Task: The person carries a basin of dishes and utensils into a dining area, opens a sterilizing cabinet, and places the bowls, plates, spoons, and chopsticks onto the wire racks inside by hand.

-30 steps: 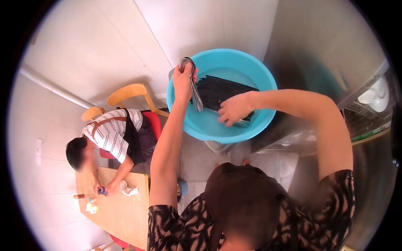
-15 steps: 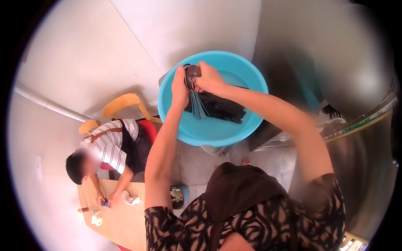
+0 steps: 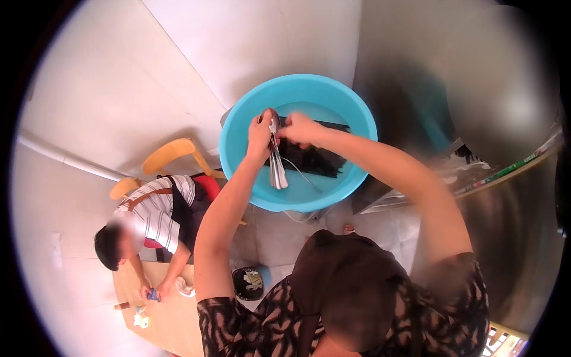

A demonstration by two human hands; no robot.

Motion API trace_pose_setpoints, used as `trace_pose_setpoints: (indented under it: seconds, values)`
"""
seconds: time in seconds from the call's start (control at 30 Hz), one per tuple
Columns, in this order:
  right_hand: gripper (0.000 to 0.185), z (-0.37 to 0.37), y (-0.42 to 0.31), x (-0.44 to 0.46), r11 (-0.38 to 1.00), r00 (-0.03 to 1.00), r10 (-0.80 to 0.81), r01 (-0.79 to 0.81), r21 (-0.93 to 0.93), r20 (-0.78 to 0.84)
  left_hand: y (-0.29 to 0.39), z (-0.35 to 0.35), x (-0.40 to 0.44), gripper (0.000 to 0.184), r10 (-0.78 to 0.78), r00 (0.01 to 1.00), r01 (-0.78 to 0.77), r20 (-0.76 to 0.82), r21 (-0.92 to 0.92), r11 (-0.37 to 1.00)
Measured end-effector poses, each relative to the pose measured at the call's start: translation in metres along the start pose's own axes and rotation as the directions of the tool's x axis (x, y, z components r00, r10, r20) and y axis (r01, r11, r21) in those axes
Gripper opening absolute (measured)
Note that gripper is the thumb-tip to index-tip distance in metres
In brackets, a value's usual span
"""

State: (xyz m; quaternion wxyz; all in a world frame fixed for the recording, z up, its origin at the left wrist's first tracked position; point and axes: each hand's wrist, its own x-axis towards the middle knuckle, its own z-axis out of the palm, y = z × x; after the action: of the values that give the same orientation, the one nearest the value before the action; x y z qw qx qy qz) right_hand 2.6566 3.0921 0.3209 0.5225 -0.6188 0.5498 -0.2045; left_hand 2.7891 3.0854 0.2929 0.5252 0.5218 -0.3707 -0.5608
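Observation:
A large turquoise basin [image 3: 357, 172] holds water and a heap of dark chopsticks [image 3: 315, 159]. Over its left part, my left hand [image 3: 260, 138] is wrapped round a bundle of metal spoons [image 3: 277, 172], bowls upward and handles hanging down. My right hand [image 3: 300, 131] is closed just right of the bundle, fingers blurred. One thin handle slants away from the bundle, down and to the right; whether my right hand grips it is unclear.
At the left, a person [image 3: 160, 208] sits bent over a wooden table [image 3: 172, 318], holding a small blue item. A wooden chair [image 3: 172, 156] stands behind. A bin [image 3: 248, 282] is on the floor. Metal surfaces [image 3: 410, 89] line the right.
My right hand left the heap, reached the spoon bowls, then moved slightly down and right of them. My left hand has lowered with the bundle. One handle now splays from the rest.

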Motion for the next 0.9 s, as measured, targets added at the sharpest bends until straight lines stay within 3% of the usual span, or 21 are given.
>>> trace_pose_setpoints:
  seconds: [0.03,0.1,0.17,0.23,0.3,0.43,0.5,0.57,0.6,0.63,0.7,0.73,0.8,0.83,0.9]
  values:
    - [0.038,0.0,0.002,-0.011,0.979,0.991,0.068,-0.045,-0.197,0.115,0.003,0.002,-0.002,0.033,0.026,0.999,-0.031,-0.047,-0.114,0.993]
    - [0.043,0.01,0.015,-0.027,0.984,0.947,0.133,-0.09,-0.156,0.292,0.005,-0.007,-0.002,0.031,-0.061,0.997,0.056,-0.039,-0.122,0.991]
    - [0.033,0.017,0.042,-0.018,0.934,0.932,-0.146,0.241,-0.265,0.333,-0.002,-0.012,0.01,0.029,0.031,0.997,-0.051,-0.071,-0.301,0.952]
    - [0.028,0.012,0.035,-0.027,0.974,0.962,-0.108,0.153,-0.167,0.249,-0.001,-0.017,0.01,0.027,-0.021,0.997,-0.003,-0.069,-0.336,0.942]
    - [0.026,0.006,0.03,-0.033,0.975,0.976,-0.148,0.171,-0.142,0.16,0.001,-0.018,0.008,0.032,-0.056,0.991,-0.006,-0.12,-0.464,0.886]
    - [0.026,-0.002,0.014,-0.041,0.986,0.983,-0.167,0.165,-0.036,-0.078,0.008,-0.013,0.001,0.032,-0.029,0.989,-0.04,-0.146,-0.449,0.893]
    - [0.026,0.004,0.01,-0.026,0.978,0.977,-0.192,0.182,-0.106,-0.095,0.01,-0.009,-0.001,0.031,-0.064,0.996,0.035,-0.062,-0.388,0.921]
    - [0.025,0.016,0.007,-0.005,0.843,0.919,-0.357,0.242,-0.48,-0.165,-0.001,-0.006,0.005,0.032,-0.024,1.0,0.03,0.02,-0.407,0.913]
    - [0.023,0.021,0.0,-0.005,0.812,0.929,-0.333,0.196,-0.55,-0.161,0.002,0.0,0.002,0.033,0.021,0.995,0.023,0.098,-0.43,0.903]
    - [0.021,0.027,0.004,0.003,0.699,0.869,-0.48,0.295,-0.652,-0.121,0.004,0.004,-0.002,0.033,0.019,0.994,0.029,0.106,-0.427,0.904]
    - [0.021,0.031,0.003,0.0,0.617,0.831,-0.554,0.378,-0.69,-0.04,0.009,0.008,-0.013,0.032,-0.023,0.998,0.03,0.062,-0.115,0.993]
    - [0.021,0.027,0.0,-0.004,0.618,0.832,-0.553,0.375,-0.691,-0.043,0.0,0.002,-0.008,0.029,0.034,0.998,-0.028,0.052,-0.113,0.993]
    - [0.022,0.009,-0.009,-0.017,0.85,0.927,-0.348,0.376,-0.369,0.141,-0.001,-0.001,-0.005,0.026,0.066,0.996,-0.059,0.054,-0.109,0.992]
    - [0.022,-0.006,-0.017,-0.031,0.934,0.959,-0.23,0.265,-0.239,0.164,-0.001,-0.003,-0.005,0.022,0.096,0.994,-0.09,0.051,-0.104,0.99]
    - [0.021,-0.022,0.02,-0.007,0.705,0.885,-0.464,0.389,-0.593,0.03,0.006,-0.006,-0.005,0.017,0.011,0.995,0.001,0.096,-0.122,0.993]
